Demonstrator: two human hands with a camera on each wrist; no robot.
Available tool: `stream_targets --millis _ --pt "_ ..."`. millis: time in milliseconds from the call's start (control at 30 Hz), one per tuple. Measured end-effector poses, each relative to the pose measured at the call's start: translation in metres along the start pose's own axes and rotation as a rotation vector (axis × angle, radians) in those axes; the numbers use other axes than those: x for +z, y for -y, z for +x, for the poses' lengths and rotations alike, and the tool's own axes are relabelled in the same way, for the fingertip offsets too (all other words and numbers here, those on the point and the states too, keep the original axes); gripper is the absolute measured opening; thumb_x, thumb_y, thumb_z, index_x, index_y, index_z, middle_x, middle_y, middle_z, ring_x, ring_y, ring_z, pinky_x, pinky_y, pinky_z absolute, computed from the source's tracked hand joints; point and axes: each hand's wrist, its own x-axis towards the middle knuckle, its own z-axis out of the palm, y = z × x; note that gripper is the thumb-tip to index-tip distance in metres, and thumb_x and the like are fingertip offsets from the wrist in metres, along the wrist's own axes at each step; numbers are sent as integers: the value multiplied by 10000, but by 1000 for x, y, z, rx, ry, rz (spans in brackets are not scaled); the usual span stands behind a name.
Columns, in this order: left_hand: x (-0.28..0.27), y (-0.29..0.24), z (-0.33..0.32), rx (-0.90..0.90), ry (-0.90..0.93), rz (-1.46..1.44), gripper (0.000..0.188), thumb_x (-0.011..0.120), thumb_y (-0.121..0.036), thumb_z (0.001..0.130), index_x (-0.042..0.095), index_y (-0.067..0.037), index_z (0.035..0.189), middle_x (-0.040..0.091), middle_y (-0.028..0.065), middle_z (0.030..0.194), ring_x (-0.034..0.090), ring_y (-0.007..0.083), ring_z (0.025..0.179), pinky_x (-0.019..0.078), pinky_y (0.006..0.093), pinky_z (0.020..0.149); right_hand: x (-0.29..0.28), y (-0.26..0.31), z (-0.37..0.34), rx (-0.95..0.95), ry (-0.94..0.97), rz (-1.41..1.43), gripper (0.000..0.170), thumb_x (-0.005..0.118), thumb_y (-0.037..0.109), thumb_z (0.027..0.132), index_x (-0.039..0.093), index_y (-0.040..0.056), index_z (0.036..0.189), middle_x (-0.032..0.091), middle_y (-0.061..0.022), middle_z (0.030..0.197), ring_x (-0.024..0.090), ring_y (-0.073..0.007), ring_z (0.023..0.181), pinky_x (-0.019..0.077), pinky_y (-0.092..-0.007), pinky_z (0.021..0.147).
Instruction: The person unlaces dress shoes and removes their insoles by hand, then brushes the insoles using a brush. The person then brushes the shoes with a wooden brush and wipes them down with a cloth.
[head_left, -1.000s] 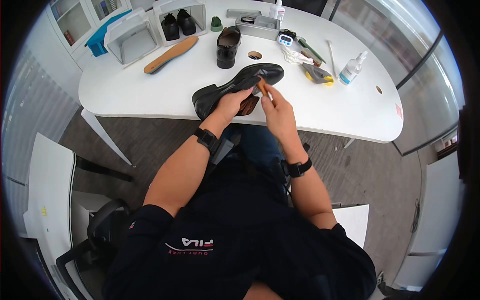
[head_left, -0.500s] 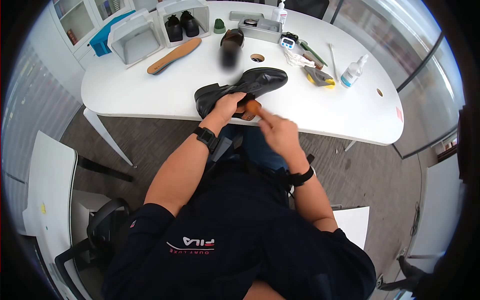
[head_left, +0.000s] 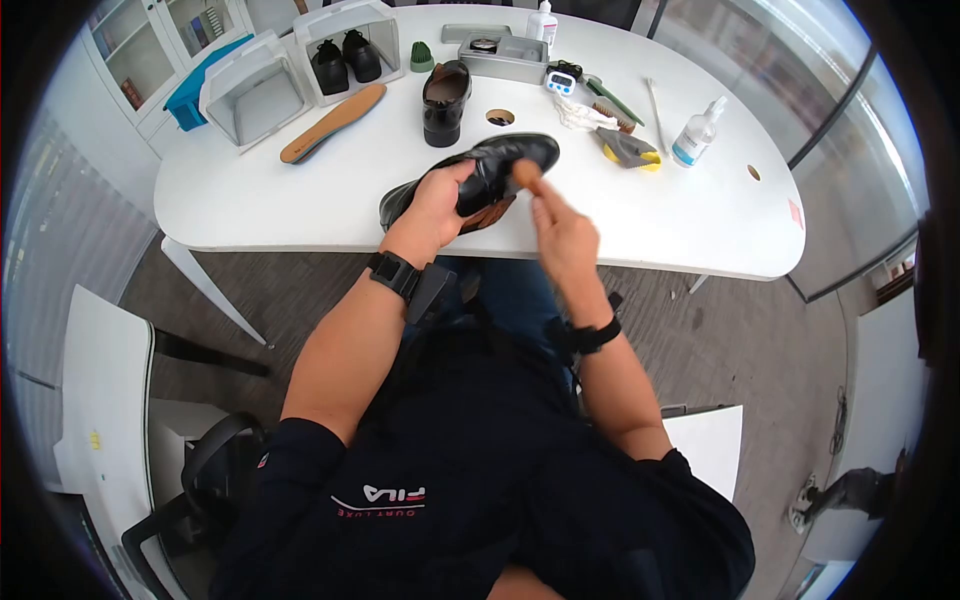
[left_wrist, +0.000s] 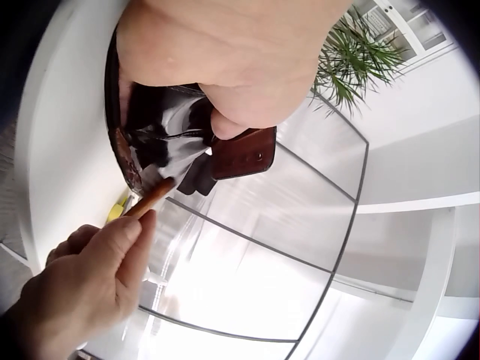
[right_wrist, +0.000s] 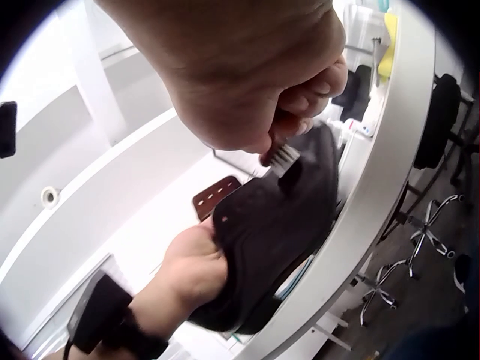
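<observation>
A black leather shoe (head_left: pixel 538 150) is tilted over the table's front edge in the head view. My left hand (head_left: pixel 432 205) grips it around the middle, thumb on the upper. A brown flap with lace holes (right_wrist: pixel 216 196) sticks out from the shoe in the right wrist view. My right hand (head_left: pixel 568 240) pinches a small wooden-handled brush (head_left: pixel 526 174) near the toe. Its pale bristles are against the black leather in the right wrist view. From the left wrist view, the brush's brown handle (left_wrist: pixel 152 196) points at the shiny upper.
The other black shoe (head_left: pixel 445 105) stands on the white table (head_left: pixel 300 205) just beyond. An insole (head_left: pixel 333 123) lies to the left, near two clear boxes, one holding black shoes (head_left: pixel 345 62). A grey-yellow cloth (head_left: pixel 630 150), a spray bottle (head_left: pixel 699 133) and a metal tin (head_left: pixel 503 58) are farther right and back.
My right hand has carried the brush down toward the shoe's opening, then back up to the toe. The held shoe has turned, and my left hand now sits higher over it.
</observation>
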Motion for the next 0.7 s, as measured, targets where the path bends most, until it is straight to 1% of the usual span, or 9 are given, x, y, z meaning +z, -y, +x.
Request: stream_targets --millis 33,67,233,333,400,500,600,667,700 --pt "4 0 -3 3 3 -3 349 486 -211 1089 567 36 1323 681 224 1259 714 337 1103 592 499 978 4 6 -5 -264 -48 82 323 668 275 997 735 183 1300 767 -175 930 740 -377 792 586 -458 716" --pt "7 2 -9 40 -47 81 373 471 -191 1089 529 71 1347 652 254 1285 682 378 1161 571 530 1020 -1 18 -11 -278 69 98 323 662 293 1004 735 171 1295 766 -171 913 736 -382 781 580 -465 700" --pt "4 5 -19 21 -62 13 402 424 -132 1078 476 113 1392 610 296 1336 646 431 1223 537 582 1083 -8 -4 18 16 -87 -105 329 679 297 992 734 170 1291 744 -163 826 726 -377 734 566 -470 650" --pt "1 8 -23 16 -35 44 413 419 -124 1073 471 114 1406 605 301 1351 653 426 1216 539 575 1077 0 0 6 -203 -115 -58 347 688 290 987 722 175 1313 740 -159 810 722 -381 719 565 -473 640" --pt "3 10 -29 72 -33 105 423 431 -121 1060 468 113 1410 608 295 1352 659 427 1205 543 561 1071 3 5 -1 -290 -48 -21 365 695 285 983 710 178 1331 738 -158 807 718 -382 707 564 -472 635" --pt "-7 13 -32 59 -75 87 354 471 -112 1048 527 93 1331 671 231 1234 714 370 1103 597 526 981 2 -3 14 -143 -176 -108 348 675 285 999 708 191 1332 732 -164 787 714 -381 691 559 -475 625" --pt "-13 19 -26 41 -80 144 321 486 -84 1036 584 94 1285 679 217 1229 718 335 1077 591 476 958 -5 8 25 -44 -104 -82 336 661 301 1013 711 201 1329 727 -187 768 713 -401 701 555 -486 639" --pt "-29 39 -21 188 -99 361 289 506 -55 1023 648 96 1224 689 191 1230 713 286 1067 564 407 951 -6 20 18 -147 30 66 314 644 307 1023 727 198 1305 726 -200 772 715 -408 707 559 -494 644" --pt "-43 46 -16 256 21 347 263 567 -71 1013 696 61 1199 699 146 1249 696 247 1102 532 365 978 -12 23 22 -188 28 -23 303 648 320 1018 744 196 1277 730 -204 788 718 -406 713 570 -491 661"
